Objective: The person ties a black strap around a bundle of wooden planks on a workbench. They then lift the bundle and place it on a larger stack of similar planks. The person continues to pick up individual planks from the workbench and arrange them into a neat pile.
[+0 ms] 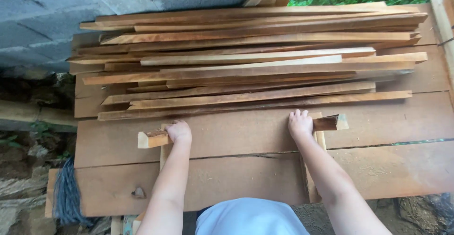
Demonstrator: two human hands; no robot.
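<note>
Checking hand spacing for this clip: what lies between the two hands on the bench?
In the head view, only bare plank runs between the left hand and right hand. Each hand grips its own short wood block.

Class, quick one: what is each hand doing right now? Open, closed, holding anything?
Left hand: closed around the short wooden piece lying on the plank table.
Right hand: closed on another short wooden block, beside the stack of slats.

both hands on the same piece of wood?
No: the left hand grips one short wood block, while the right hand grips a separate short block.
</note>
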